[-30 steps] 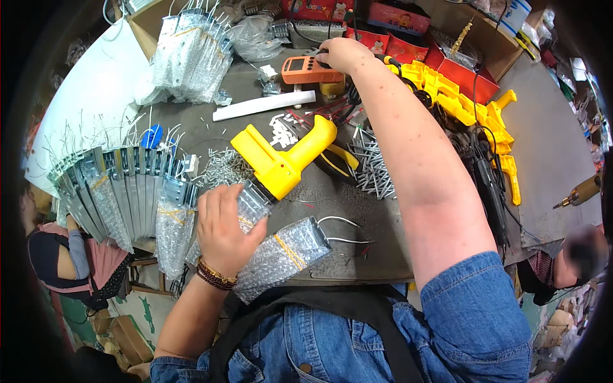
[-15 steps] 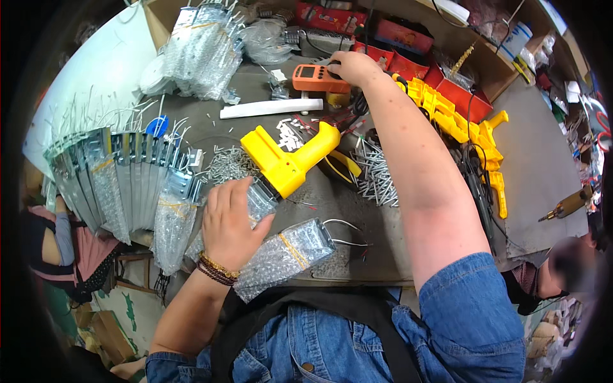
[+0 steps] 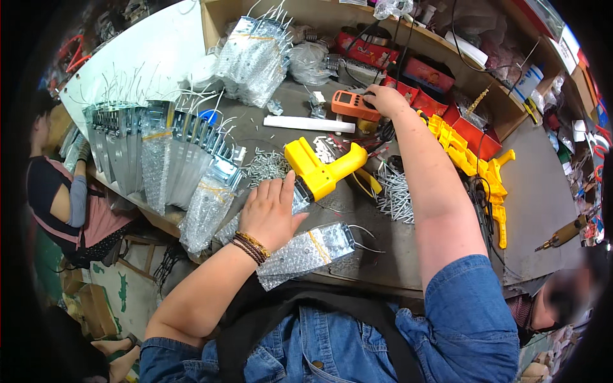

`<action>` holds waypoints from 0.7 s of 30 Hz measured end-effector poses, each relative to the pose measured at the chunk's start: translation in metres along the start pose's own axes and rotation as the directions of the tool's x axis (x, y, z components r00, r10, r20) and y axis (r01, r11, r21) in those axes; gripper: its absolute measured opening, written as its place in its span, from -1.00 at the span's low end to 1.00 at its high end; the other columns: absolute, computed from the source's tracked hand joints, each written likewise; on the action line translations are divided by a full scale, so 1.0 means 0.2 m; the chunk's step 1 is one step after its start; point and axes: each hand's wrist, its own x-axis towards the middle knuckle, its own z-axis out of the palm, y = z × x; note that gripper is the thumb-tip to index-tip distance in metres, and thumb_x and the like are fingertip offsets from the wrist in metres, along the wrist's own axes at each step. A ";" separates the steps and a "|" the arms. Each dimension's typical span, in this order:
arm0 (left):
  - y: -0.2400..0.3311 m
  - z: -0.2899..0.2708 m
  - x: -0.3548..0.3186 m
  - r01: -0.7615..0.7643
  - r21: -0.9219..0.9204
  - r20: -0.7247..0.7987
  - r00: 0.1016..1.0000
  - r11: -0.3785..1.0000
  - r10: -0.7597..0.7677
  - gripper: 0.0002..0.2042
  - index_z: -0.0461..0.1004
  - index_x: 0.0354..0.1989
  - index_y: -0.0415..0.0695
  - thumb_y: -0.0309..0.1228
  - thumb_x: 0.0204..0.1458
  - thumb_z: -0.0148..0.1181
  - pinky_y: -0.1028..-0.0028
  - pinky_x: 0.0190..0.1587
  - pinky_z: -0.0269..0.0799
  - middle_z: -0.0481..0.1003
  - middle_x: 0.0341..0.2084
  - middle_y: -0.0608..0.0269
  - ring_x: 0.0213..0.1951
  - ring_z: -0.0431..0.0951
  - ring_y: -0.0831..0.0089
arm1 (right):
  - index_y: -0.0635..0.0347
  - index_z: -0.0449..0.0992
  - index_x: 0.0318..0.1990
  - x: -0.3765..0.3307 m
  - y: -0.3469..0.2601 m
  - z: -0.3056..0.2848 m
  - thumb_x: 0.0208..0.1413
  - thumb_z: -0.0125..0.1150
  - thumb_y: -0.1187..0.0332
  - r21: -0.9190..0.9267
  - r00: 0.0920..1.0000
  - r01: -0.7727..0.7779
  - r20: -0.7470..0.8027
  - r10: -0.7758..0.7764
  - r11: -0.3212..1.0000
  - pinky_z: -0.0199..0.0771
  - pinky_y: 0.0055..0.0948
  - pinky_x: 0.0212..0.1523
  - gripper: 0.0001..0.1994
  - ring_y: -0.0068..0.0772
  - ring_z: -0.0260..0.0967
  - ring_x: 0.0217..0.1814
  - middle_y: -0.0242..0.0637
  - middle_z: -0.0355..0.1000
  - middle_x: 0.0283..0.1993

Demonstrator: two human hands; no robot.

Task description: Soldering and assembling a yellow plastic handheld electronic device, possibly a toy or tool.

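Note:
My left hand point(image 3: 271, 216) lies flat, fingers stretched and close together, over a bubble-wrapped metal part point(image 3: 230, 230). Its fingertips reach the dark end of a yellow plastic housing with a handle point(image 3: 321, 173). At the back of the bench my right hand point(image 3: 388, 102) has its fingers bent round the dial end of an orange handheld meter point(image 3: 348, 102) with a small screen; the fingertips are partly hidden. Just right of my left wrist is another bubble-wrapped metal part point(image 3: 306, 252), banded in yellow, with two white wires sticking out.
Long screws point(image 3: 396, 191) lie beside my right forearm, small screws point(image 3: 267, 166) near my left fingers. Wrapped wired parts point(image 3: 150, 150) fan out at left. Yellow housings point(image 3: 469, 159) and red boxes point(image 3: 472, 131) line the right; a power screwdriver point(image 3: 562, 233) hangs there. A person point(image 3: 67, 191) sits at left.
The whole view has swung, so the bench sits further right and lower in the picture. Both hands keep their places, the left on the wrapped part and the right on the meter.

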 end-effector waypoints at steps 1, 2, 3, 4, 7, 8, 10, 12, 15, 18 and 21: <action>0.00 0.00 0.00 0.007 -0.003 0.014 1.000 1.000 -0.007 -0.17 0.06 0.37 -0.30 -0.08 0.02 0.29 0.19 0.16 0.23 0.34 0.01 0.01 0.07 0.33 0.13 | -0.02 0.53 0.09 0.00 0.02 0.00 0.23 0.06 0.03 -0.013 0.999 0.048 -0.021 -0.049 0.999 0.45 -0.11 0.13 -0.61 -0.05 0.45 0.16 -0.12 0.51 0.09; 0.00 0.00 0.00 0.014 -0.009 0.025 1.000 1.000 -0.014 -0.16 0.04 0.38 -0.30 -0.12 0.02 0.30 0.20 0.16 0.24 0.34 0.01 0.02 0.07 0.34 0.13 | 0.04 0.56 0.03 0.01 0.04 -0.02 0.24 0.05 0.00 -0.008 0.999 0.041 -0.025 -0.041 0.999 0.46 -0.10 0.10 -0.60 -0.02 0.45 0.14 -0.09 0.52 0.06; 0.00 -0.01 0.00 0.025 -0.004 0.025 0.999 1.000 -0.025 -0.16 0.04 0.38 -0.30 -0.12 0.02 0.30 0.20 0.16 0.24 0.34 0.01 0.02 0.07 0.34 0.13 | 0.04 0.56 0.03 0.03 0.03 -0.04 0.24 0.05 0.00 -0.005 0.998 0.052 -0.024 -0.053 0.999 0.46 -0.10 0.10 -0.60 -0.02 0.45 0.14 -0.09 0.52 0.06; 0.00 -0.03 0.00 0.031 -0.027 0.034 0.999 0.999 -0.031 -0.16 0.03 0.38 -0.31 -0.14 0.01 0.31 0.20 0.17 0.24 0.34 0.01 0.02 0.08 0.34 0.12 | 0.08 0.57 0.00 0.05 0.05 -0.07 0.24 0.06 0.00 0.085 0.970 0.068 -0.238 -0.046 0.994 0.46 -0.10 0.08 -0.60 0.02 0.45 0.11 -0.06 0.53 0.03; 0.03 -0.12 -0.04 0.067 -0.068 0.005 0.998 0.995 -0.067 -0.10 -0.02 0.40 -0.32 -0.22 -0.04 0.37 0.18 0.17 0.24 0.34 0.02 -0.04 0.07 0.34 0.07 | 0.21 0.54 -0.08 0.04 0.19 -0.27 0.27 0.09 0.04 0.497 0.825 0.304 -0.564 0.036 0.813 0.49 -0.19 -0.06 -0.62 -0.11 0.54 -0.15 -0.10 0.58 -0.19; 0.00 -0.22 -0.15 0.066 -0.131 -0.055 0.996 0.989 -0.074 -0.10 0.01 0.39 -0.32 -0.21 -0.07 0.38 0.18 0.15 0.26 0.34 0.00 -0.05 0.05 0.34 0.05 | 0.23 0.54 -0.09 -0.01 0.07 -0.35 0.33 0.03 0.03 0.731 0.924 0.300 -0.383 0.005 0.613 0.50 -0.26 -0.16 -0.60 -0.38 0.50 -0.26 -0.18 0.58 -0.22; -0.06 -0.46 -0.39 0.027 -0.275 -0.058 0.997 0.961 -0.045 -0.06 0.03 0.39 -0.34 -0.20 -0.12 0.43 0.18 0.19 0.24 0.33 0.05 -0.09 0.09 0.32 -0.02 | 0.25 0.48 -0.04 -0.31 -0.19 -0.59 0.38 0.02 0.15 0.950 0.958 0.264 -0.278 0.065 0.166 0.46 -0.49 -0.28 -0.68 -0.53 0.40 -0.34 -0.27 0.50 -0.25; -0.20 -0.71 -0.57 -0.051 -0.374 -0.059 0.998 0.926 0.031 -0.01 0.04 0.38 -0.37 -0.18 -0.18 0.49 0.19 0.28 0.15 0.28 0.17 -0.14 0.22 0.27 -0.07 | 0.32 0.44 0.00 -0.58 -0.24 -0.80 0.39 0.00 0.17 0.953 0.946 0.088 -0.171 -0.275 -0.291 0.49 -0.53 -0.17 -0.66 -0.52 0.39 -0.34 -0.31 0.44 -0.29; -0.18 -0.96 -0.65 0.024 -0.349 -0.234 0.966 0.937 -0.112 0.11 0.01 0.39 -0.42 -0.05 -0.25 0.55 0.23 0.40 -0.04 0.10 0.37 -0.17 0.38 0.14 0.06 | 0.32 0.32 0.12 -0.84 -0.59 -0.71 0.42 -0.07 0.20 0.812 0.829 -0.193 -0.166 -0.535 -0.550 0.52 -0.50 -0.05 -0.65 -0.47 0.43 -0.18 -0.26 0.43 -0.19; -0.05 -0.71 -0.62 -0.052 -0.553 -0.231 0.969 0.832 -0.093 -0.14 0.18 0.27 -0.37 -0.07 -0.09 0.44 0.13 0.14 0.32 0.40 0.07 -0.24 0.09 0.45 -0.10 | 0.36 0.20 0.20 -1.08 -1.13 -0.38 0.37 0.03 0.27 0.898 0.737 -0.270 -0.040 -0.674 -0.349 0.32 -0.40 0.06 -0.59 -0.43 0.28 0.06 -0.24 0.23 0.13; -0.22 -0.45 -0.91 0.403 -0.592 0.262 0.915 0.698 -0.306 -0.61 0.53 -0.11 -0.29 -0.22 0.02 0.36 0.32 -0.14 0.50 0.59 -0.34 -0.02 -0.24 0.64 0.20 | 0.32 0.25 0.29 -1.38 -1.32 -0.17 0.26 0.18 0.15 0.998 0.678 -0.021 -0.036 -0.734 -0.067 0.24 -0.22 0.30 -0.43 -0.21 0.27 0.32 -0.02 0.15 0.42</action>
